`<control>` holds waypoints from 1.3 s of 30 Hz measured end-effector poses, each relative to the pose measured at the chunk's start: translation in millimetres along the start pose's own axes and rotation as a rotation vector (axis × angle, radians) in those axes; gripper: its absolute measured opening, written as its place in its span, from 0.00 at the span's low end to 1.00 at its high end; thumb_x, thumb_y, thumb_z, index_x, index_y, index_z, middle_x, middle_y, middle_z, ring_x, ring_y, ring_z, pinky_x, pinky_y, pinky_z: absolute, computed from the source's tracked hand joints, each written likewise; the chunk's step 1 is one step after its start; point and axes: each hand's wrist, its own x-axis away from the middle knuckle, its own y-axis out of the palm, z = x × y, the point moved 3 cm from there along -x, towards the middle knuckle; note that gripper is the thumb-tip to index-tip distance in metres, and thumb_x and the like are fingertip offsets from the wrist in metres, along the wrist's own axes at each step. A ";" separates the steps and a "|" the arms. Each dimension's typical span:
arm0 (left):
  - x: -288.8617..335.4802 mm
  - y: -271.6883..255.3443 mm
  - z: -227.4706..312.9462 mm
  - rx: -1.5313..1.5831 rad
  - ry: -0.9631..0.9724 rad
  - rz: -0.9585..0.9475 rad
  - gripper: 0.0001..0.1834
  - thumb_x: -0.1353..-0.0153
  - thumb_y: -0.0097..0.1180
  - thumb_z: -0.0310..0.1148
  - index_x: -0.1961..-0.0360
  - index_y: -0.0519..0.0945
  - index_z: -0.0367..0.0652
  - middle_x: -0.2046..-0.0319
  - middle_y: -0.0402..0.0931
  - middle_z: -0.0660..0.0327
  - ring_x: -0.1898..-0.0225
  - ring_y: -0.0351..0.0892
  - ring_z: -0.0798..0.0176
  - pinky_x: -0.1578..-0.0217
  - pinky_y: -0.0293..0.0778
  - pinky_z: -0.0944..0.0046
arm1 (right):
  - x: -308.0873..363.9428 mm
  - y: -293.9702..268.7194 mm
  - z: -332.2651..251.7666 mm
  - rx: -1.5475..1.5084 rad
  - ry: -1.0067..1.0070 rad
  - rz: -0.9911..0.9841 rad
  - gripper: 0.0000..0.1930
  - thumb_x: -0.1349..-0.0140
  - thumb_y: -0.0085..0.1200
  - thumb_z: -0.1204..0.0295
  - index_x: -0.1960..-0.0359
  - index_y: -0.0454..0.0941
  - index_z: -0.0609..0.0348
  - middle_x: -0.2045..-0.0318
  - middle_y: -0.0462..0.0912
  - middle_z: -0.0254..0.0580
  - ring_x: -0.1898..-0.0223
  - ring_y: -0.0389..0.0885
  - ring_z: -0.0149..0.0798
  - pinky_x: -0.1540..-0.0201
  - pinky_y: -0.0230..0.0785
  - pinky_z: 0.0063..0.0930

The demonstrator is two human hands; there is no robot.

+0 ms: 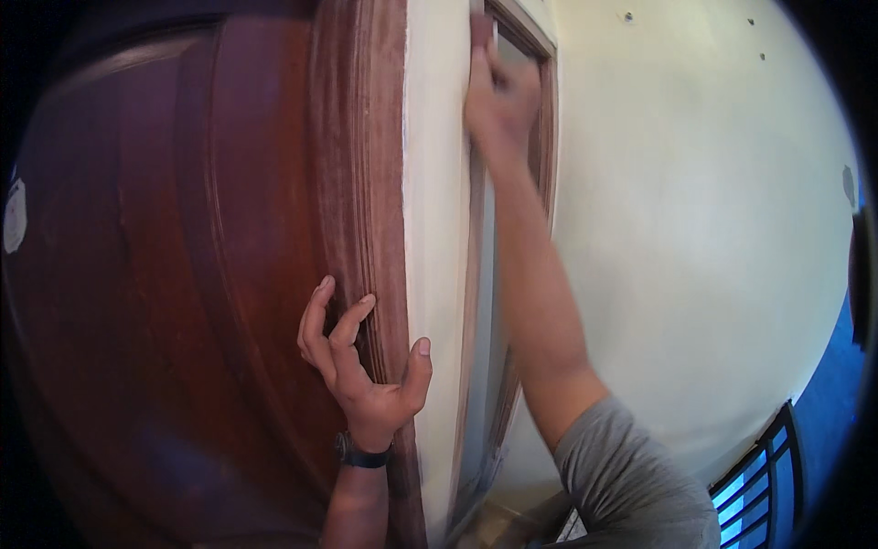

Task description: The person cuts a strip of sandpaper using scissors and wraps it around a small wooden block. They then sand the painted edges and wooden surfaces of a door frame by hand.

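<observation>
My left hand [366,366], with a dark watch [361,452] on its wrist, is open. Its fingers are spread and bent beside the grooved brown wooden door frame [366,183]; whether the fingertips touch the wood I cannot tell. High up, my right hand [503,101] reaches to the top of a narrow wooden window frame [547,137]. Its fingers are closed around a small flat reddish-brown piece [482,32], pressed at the frame's left upright. Motion blurs this hand, so the kind of piece is unclear.
A dark red-brown panelled door [165,274] fills the left side. Between door frame and window runs a cream wall strip [437,229]. To the right is a pale wall [686,229] with small holes or fixings near its top. Black metal railings [768,476] stand at the lower right.
</observation>
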 end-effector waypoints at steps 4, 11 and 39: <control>0.0 4.9 -5.9 -0.014 0.030 0.037 0.39 0.44 0.72 0.37 0.30 0.73 0.44 0.24 0.62 0.43 0.23 0.59 0.41 0.25 0.60 0.37 | -68.0 16.8 -10.4 -0.036 0.187 -0.260 0.14 0.26 0.58 0.71 0.63 0.86 0.75 0.69 0.87 0.52 0.64 0.84 0.40 0.56 0.72 0.45; 2.8 -8.1 -7.2 -0.006 0.059 0.120 0.39 0.43 0.74 0.40 0.31 0.75 0.43 0.27 0.67 0.43 0.25 0.63 0.40 0.26 0.55 0.38 | 292.8 -177.7 -23.3 0.070 0.072 -0.263 0.22 0.25 0.63 0.77 0.31 0.84 0.60 0.55 0.82 0.52 0.53 0.81 0.49 0.48 0.75 0.37; 10.9 -16.6 27.1 -0.071 0.193 0.002 0.36 0.28 0.66 0.30 0.26 0.63 0.34 0.28 0.64 0.46 0.26 0.66 0.44 0.22 0.61 0.42 | 316.2 -211.1 -32.0 -0.076 0.163 -0.150 0.25 0.39 0.73 0.76 0.38 0.90 0.56 0.59 0.82 0.48 0.56 0.79 0.48 0.48 0.71 0.41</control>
